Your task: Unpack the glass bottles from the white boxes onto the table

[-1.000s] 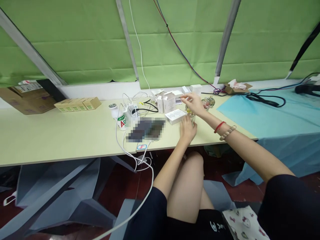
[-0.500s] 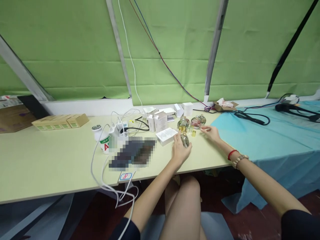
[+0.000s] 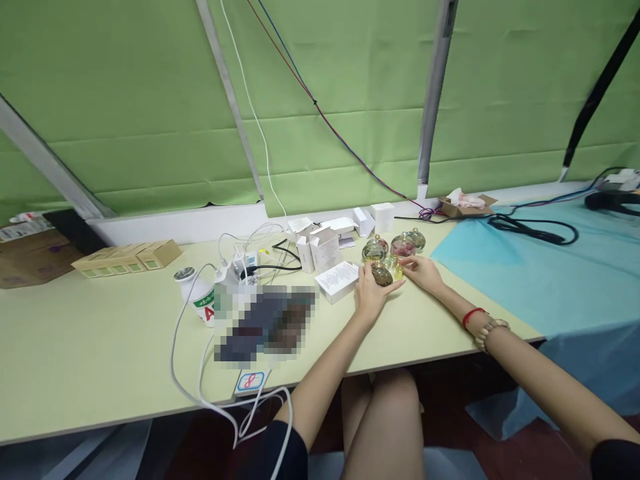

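The left hand (image 3: 371,293) had its fingers curled round a small round glass bottle (image 3: 383,275) on the pale table (image 3: 100,340), the right hand (image 3: 421,272) loosely open beside it — light, slick, breakable-looking, best cupped around its belly.

Both arms showing bare from wrist upward, no sleeves reaching forearms. Left hand (image 3: 371,293) wearing nothing: no ring, no band visible. Right hand (image 3: 423,272) likewise ringless; right wrist carrying thin red cord bracelet (image 3: 472,314) and, just behind it, pale beaded bracelet (image 3: 491,331). Dark shorts edging into view at bottom, legs showing bare under table.
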Motion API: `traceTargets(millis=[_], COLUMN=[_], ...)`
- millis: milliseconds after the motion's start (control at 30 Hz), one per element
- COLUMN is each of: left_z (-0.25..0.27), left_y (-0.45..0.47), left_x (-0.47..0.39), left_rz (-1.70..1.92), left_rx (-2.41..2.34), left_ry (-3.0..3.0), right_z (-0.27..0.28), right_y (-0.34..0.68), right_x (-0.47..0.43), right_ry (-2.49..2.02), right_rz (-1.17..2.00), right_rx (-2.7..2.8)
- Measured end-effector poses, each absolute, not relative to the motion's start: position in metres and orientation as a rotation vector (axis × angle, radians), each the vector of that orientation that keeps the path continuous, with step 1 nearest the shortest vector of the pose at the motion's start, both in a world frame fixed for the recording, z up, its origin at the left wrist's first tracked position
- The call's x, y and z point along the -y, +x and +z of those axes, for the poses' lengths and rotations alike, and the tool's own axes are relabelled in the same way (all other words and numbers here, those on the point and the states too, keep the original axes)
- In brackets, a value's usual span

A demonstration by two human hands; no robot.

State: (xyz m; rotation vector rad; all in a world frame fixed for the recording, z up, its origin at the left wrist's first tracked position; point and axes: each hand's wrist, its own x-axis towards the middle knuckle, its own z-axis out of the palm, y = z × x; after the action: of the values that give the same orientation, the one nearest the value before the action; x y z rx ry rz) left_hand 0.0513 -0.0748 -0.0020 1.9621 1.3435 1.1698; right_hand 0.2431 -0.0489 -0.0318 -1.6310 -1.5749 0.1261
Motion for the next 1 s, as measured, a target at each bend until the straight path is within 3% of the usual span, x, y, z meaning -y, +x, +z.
traceTargets(millis=[300, 633, 800, 1000], left_z=[0.003, 0.012, 0.011, 0.003], left_y=[0.053, 0.04, 0.023, 0.015], left_x=[0.08, 0.119, 0.132, 0.135], left_rz=[1.14, 0.873, 0.762, 0.944], left_rx=[-1.432, -1.553, -1.583, -1.54], left_ry=[1.999, 2.237, 2.252, 2.103], right_z=[-0.026, -0.01, -0.013, -0.014], right_y=[0.237, 0.214, 0.196, 0.181], right_x=[0.056, 0.087, 0.087, 0.077], right_ry=[-1.678, -1.411, -1.358, -1.508], right_rz=[0.016, -0.436, -0.369, -0.208], right_rx=[1.586, 1.39, 1.79, 1.862])
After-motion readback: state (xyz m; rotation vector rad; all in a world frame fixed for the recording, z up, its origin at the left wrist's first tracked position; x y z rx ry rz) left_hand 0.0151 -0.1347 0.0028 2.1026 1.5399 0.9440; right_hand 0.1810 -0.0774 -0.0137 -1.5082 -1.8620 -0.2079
